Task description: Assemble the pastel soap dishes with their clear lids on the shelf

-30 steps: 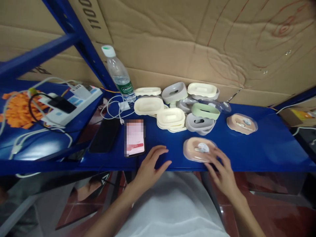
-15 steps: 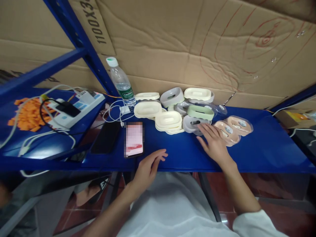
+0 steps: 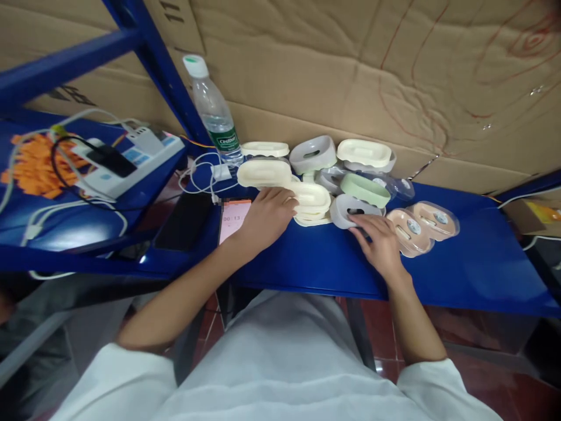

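My left hand (image 3: 272,215) is closed at the left edge of a stack of cream oval soap-dish trays (image 3: 310,197), its curled fingers against them and its fingertips partly hidden. Just behind it lies another cream tray (image 3: 264,173). My right hand (image 3: 380,241) pinches the front rim of a grey oval soap-dish base (image 3: 342,211) with a slot in it, thumb low and fingers on top. A green oval ring-shaped piece (image 3: 366,188) sits behind that base. Beside the right hand are pink soap dishes in clear packaging (image 3: 405,229).
A phone (image 3: 231,217) with a lit screen lies partly behind my left forearm, near a dark phone (image 3: 186,221). At the back stand a water bottle (image 3: 214,120) and more dishes. A power strip (image 3: 131,169), cables and orange pieces (image 3: 41,166) are left; cardboard (image 3: 307,70) walls the back.
My left hand has moved forward from the table's front edge to the cream trays. My right hand's fingers have bent onto the grey base. The view has tilted down.
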{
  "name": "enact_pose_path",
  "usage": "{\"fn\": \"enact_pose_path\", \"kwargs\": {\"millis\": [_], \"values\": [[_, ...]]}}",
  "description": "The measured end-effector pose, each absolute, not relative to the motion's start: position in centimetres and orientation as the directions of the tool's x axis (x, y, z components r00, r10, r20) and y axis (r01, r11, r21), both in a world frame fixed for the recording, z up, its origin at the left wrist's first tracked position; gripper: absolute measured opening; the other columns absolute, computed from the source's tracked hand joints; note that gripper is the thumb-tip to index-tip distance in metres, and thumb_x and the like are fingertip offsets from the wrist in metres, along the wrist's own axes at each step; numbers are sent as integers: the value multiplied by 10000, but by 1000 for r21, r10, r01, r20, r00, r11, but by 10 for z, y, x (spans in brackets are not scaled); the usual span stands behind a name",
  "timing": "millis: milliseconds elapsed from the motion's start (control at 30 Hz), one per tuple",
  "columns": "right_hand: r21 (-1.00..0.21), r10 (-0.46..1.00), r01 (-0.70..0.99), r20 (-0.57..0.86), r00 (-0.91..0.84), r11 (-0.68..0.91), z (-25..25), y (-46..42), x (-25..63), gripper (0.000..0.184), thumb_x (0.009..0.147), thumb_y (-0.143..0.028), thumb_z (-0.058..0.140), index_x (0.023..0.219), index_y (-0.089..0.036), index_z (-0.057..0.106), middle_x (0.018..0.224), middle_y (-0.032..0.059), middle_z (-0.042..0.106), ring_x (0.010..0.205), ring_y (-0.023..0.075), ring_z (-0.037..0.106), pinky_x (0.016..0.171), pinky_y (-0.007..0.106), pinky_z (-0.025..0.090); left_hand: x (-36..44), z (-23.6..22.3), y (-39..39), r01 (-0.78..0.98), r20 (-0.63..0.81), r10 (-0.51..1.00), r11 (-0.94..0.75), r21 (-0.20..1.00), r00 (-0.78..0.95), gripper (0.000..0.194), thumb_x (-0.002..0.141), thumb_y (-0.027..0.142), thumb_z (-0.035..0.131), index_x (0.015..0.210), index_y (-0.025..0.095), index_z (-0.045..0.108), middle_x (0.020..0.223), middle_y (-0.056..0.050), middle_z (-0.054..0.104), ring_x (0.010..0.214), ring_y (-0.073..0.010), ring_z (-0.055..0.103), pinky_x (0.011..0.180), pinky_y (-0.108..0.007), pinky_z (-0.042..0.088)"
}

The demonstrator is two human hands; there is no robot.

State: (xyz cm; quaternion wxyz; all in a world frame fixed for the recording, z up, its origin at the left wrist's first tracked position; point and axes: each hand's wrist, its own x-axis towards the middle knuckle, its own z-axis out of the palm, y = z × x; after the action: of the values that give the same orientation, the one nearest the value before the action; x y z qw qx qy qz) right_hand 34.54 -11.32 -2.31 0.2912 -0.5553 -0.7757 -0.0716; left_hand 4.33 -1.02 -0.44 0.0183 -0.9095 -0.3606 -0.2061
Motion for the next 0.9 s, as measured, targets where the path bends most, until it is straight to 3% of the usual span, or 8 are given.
{"fn": "enact_pose_path", "kwargs": {"millis": [100,167,300,400,533,667,800,900], "values": [[-358,775,846,625,-96,394,-23,-114,344,268,1052,-300,694,1313,-262,740,1235,84,809,1145,286,759,1008,465,573,29,-2,-44,615,495,604,-771,163,625,164,1057,194,609,1158,136,725,1260,-143,772,1177,-316,731,994,-483,611],[-391,746,803,659,-97,450,-19,-120,338,307,1026,-267,730,1333,-282,731,1227,75,807,1137,282,759,1006,463,581,19,-6,-76,587,532,578,-790,176,619,156,1067,198,610,1174,136,705,1259,-140,774,1171,-298,741,1021,-462,619],[-316,729,745,606,-319,588,-12,-145,308,421,1012,-218,748,1422,-283,680,1215,70,810,1106,254,764,1063,466,547,5,-28,-132,554,518,589,-797,242,620,194,1051,153,634,1241,159,669,1230,-119,778,1178,-281,750,1035,-439,637],[-258,745,744,499,-443,616,-15,-165,281,396,1042,-226,712,1433,-277,673,1186,60,820,1084,221,765,1137,460,489,1,-48,-151,597,488,677,-728,337,551,203,1053,201,655,1256,194,647,1278,-129,743,1176,-267,758,1002,-413,663],[-240,783,753,320,-534,612,-28,-177,256,414,1080,-160,592,1469,-290,654,1385,60,759,1335,227,675,1265,491,375,-4,-62,-153,621,470,781,-617,483,411,384,1037,278,700,1399,242,578,1520,-183,583,1279,-287,725,1012,-439,676],[-243,764,726,267,-588,644,-37,-177,244,513,1065,-96,540,1546,-269,590,1518,72,681,1458,225,589,1287,486,367,-6,-64,-150,600,428,743,-668,440,514,501,1047,222,666,1527,267,530,1615,-206,529,1337,-317,695,1036,-483,664],[-227,754,721,263,-601,654,-40,-176,239,482,1081,-112,529,1546,-227,584,1559,83,648,1499,222,549,1244,444,418,-7,-63,-151,590,409,723,-690,418,556,561,1020,227,707,1551,237,527,1668,-227,489,1518,-381,542,1146,-565,590],[-226,750,717,264,-606,659,-40,-175,241,451,1100,-120,512,1535,-212,592,1565,76,645,1507,203,540,1282,438,366,-5,-59,-149,588,403,740,-673,449,539,503,1039,268,685,1521,233,547,1674,-221,481,1513,-367,553,1150,-553,591]]}}
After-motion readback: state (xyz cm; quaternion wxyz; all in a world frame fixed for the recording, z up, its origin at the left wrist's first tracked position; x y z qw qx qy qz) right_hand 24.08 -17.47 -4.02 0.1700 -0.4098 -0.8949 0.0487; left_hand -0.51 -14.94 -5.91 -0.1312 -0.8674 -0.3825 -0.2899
